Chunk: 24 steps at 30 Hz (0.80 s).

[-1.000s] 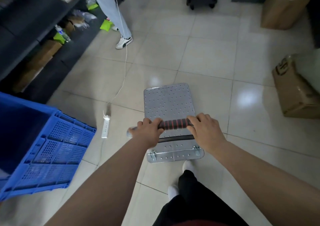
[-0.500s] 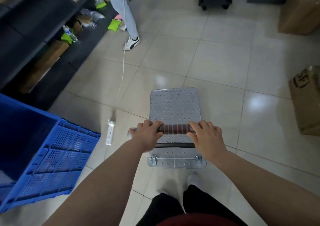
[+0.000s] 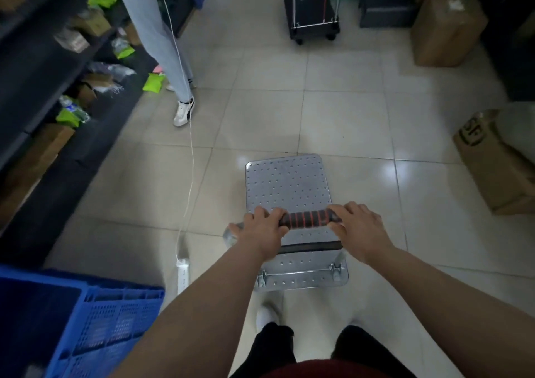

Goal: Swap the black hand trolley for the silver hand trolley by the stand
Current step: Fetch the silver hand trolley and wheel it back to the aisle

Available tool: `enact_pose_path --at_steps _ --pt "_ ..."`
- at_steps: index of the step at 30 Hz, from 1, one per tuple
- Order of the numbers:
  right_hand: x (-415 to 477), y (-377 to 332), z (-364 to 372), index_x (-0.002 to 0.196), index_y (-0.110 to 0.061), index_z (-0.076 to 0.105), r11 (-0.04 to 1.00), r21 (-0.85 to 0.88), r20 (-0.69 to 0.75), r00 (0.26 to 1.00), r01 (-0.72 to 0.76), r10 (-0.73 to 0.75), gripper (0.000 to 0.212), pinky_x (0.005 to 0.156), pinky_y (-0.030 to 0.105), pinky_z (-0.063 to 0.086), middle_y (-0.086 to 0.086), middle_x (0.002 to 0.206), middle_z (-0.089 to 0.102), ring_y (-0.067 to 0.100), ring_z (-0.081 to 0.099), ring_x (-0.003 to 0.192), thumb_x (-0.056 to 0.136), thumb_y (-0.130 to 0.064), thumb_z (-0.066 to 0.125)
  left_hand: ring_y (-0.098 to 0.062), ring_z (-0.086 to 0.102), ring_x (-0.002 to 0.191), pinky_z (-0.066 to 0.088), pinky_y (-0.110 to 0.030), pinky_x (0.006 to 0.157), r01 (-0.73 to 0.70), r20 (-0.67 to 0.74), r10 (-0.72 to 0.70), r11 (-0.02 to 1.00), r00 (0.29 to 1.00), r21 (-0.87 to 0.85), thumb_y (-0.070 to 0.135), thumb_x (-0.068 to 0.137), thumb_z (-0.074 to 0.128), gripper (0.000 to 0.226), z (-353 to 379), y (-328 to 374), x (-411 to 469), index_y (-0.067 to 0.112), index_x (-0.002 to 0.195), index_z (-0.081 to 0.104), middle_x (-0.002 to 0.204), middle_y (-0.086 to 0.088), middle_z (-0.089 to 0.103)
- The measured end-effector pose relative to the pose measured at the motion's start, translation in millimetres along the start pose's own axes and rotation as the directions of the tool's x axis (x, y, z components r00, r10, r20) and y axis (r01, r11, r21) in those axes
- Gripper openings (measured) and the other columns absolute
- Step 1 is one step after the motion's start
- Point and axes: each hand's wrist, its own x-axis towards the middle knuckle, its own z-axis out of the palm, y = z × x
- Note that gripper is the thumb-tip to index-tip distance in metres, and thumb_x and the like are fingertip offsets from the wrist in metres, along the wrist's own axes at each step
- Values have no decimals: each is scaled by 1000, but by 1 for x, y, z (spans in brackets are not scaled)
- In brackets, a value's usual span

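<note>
The silver hand trolley (image 3: 288, 186) stands on the tiled floor straight in front of me, its perforated metal deck pointing away. Its handle (image 3: 308, 218) has a black and red ribbed grip. My left hand (image 3: 260, 230) is closed around the left end of that handle and my right hand (image 3: 357, 227) around the right end. The black hand trolley (image 3: 314, 15) is parked far ahead near the back wall, with a chrome upright frame and small wheels.
A person (image 3: 165, 44) in light trousers and white shoes stands ahead left, beside dark shelves (image 3: 43, 68) with packages. A white cable runs to a power strip (image 3: 183, 273) left of the trolley. A blue crate (image 3: 75, 325) is near left. Cardboard boxes (image 3: 498, 163) stand on the right.
The silver trolley has rolled forward with both hands on its handle. The black trolley and the standing person are now closer, and the blue crate has slid back to my lower left.
</note>
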Motion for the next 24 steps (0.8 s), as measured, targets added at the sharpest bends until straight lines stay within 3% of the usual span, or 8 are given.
enact_pose_path --at_steps 8,13,24 --pt "66 -50 2 126 -32 47 989 88 19 993 -120 119 34 97 39 36 4 118 54 25 48 111 93 -42 45 -30 39 117 26 -65 100 -73 16 72 994 997 86 44 98 32 28 -49 -50 64 41 126 35 128 -7 40" --pt "122 -66 -4 124 -34 45 984 105 40 989 -146 143 34 99 43 35 3 119 53 24 47 113 94 -47 40 -30 41 118 34 -62 97 -65 40 60 987 997 145 45 97 33 30 -86 -67 115 40 127 34 128 -8 41" --pt "256 -52 -36 123 -37 44 986 99 14 991 -135 134 34 99 46 36 1 115 54 23 48 111 92 -51 38 -29 40 117 32 -58 100 -91 63 84 988 994 121 43 97 35 30 -158 -64 240 41 127 35 129 -5 41"
